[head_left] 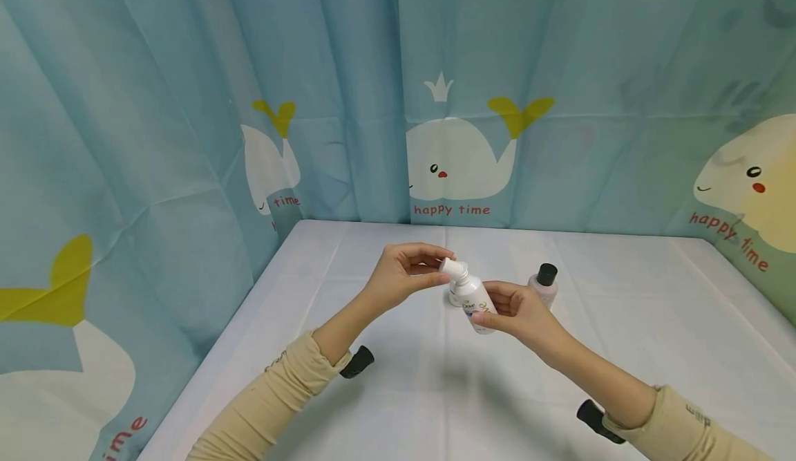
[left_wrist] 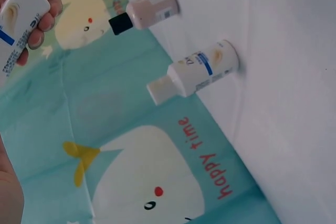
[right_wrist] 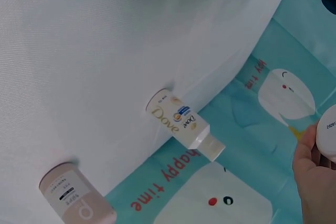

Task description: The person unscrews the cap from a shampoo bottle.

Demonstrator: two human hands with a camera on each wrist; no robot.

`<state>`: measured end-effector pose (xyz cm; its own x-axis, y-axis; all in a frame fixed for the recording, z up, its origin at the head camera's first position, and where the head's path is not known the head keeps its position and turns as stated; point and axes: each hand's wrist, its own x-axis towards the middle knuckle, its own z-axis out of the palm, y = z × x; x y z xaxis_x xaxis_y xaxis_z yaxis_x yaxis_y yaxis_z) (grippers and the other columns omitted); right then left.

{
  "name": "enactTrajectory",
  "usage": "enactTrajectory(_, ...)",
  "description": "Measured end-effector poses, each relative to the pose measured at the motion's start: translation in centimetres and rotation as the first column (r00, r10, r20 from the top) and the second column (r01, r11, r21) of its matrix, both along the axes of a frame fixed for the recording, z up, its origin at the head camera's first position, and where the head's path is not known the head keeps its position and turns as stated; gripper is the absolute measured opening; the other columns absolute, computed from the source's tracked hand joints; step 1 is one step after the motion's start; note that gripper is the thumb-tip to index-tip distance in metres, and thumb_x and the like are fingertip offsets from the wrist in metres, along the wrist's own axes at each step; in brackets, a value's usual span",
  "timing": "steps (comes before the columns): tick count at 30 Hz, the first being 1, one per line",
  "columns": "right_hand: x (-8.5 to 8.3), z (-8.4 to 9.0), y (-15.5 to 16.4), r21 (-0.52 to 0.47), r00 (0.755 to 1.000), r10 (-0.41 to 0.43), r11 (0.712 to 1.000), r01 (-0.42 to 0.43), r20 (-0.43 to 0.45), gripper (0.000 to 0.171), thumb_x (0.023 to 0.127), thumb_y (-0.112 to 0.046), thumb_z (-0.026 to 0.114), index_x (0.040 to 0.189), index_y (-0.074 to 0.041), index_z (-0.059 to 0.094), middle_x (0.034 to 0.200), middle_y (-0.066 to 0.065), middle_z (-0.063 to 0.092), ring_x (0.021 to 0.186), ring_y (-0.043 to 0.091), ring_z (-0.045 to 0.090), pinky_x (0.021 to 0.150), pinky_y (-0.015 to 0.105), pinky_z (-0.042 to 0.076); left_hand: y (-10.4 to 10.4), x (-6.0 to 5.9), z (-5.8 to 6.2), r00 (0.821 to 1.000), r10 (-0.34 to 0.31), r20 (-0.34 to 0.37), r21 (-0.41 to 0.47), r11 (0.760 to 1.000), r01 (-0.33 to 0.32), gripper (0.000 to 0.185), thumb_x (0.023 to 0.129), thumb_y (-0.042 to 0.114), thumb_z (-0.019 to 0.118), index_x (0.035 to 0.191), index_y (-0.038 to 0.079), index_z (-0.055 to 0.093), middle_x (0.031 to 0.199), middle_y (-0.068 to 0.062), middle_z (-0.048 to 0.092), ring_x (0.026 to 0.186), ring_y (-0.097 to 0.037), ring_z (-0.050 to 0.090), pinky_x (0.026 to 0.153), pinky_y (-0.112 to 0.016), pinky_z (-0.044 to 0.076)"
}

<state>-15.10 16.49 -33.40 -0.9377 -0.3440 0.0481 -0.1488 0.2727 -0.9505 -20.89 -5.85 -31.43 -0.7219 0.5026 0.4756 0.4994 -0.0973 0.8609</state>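
Observation:
Above the table, my right hand [head_left: 525, 312] grips a white Dove bottle [head_left: 477, 303] round its body, thumb on the front label. The bottle leans with its top toward the left. My left hand [head_left: 407, 274] pinches the white cap [head_left: 451, 267] at the bottle's neck between thumb and fingers. Part of the held bottle [left_wrist: 21, 19] shows at the upper left of the left wrist view, and its round base [right_wrist: 328, 135] at the right edge of the right wrist view. A second white Dove bottle [right_wrist: 176, 119] stands capped behind, mostly hidden in the head view.
A pink bottle [head_left: 544, 287] with a black cap stands just right of the held bottle, partly behind my right hand. The white table [head_left: 653, 309] meets a blue curtain [head_left: 348, 67] printed with whales. Black wrist-camera pieces [head_left: 357, 362] stick out by both sleeves.

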Motion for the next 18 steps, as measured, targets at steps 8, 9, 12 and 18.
enactTrajectory(8,-0.06,-0.04,-0.08,-0.001,1.0,0.002,1.0,-0.002,0.001,0.051,0.084,-0.018,0.071,0.124,0.006,0.051,0.119,0.025,0.061,0.104,0.026,0.064,0.083,0.031,0.056,0.16,0.28,-0.06,0.999,-0.012,0.039,-0.001,1.0,0.012,0.034,0.081,-0.01,0.066,0.113,-0.017,0.058,0.114,-0.035,0.059,0.087,-0.002,0.062,0.083,-0.027,0.056)
enactTrajectory(9,-0.05,-0.03,-0.1,0.001,1.0,-0.001,1.0,0.001,0.002,0.051,0.084,-0.018,0.071,0.124,0.006,0.051,0.118,0.024,0.062,0.103,0.026,0.064,0.083,0.031,0.056,0.18,0.35,-0.06,0.999,-0.013,0.045,-0.004,1.0,0.013,0.033,0.08,-0.012,0.064,0.113,-0.017,0.058,0.114,-0.035,0.058,0.088,-0.002,0.062,0.083,-0.028,0.056)
enactTrajectory(12,-0.03,-0.01,-0.14,0.0,1.0,-0.003,1.0,0.003,0.006,0.051,0.085,-0.019,0.071,0.124,0.007,0.05,0.119,0.024,0.061,0.103,0.024,0.064,0.084,0.031,0.056,0.21,0.54,-0.05,0.998,-0.016,0.067,-0.014,1.0,0.017,0.035,0.081,-0.013,0.063,0.114,-0.017,0.057,0.117,-0.034,0.056,0.09,-0.002,0.062,0.086,-0.03,0.056)
enactTrajectory(18,-0.1,-0.1,-0.22,-0.038,1.0,0.02,0.999,-0.02,0.005,0.053,0.086,-0.017,0.07,0.127,0.007,0.047,0.122,0.025,0.058,0.101,0.017,0.064,0.084,0.029,0.056,0.0,0.79,-0.18,0.997,-0.007,0.079,-0.065,0.998,0.012,0.042,0.08,-0.013,0.064,0.121,-0.014,0.056,0.115,-0.028,0.054,0.094,-0.005,0.059,0.088,-0.032,0.055)
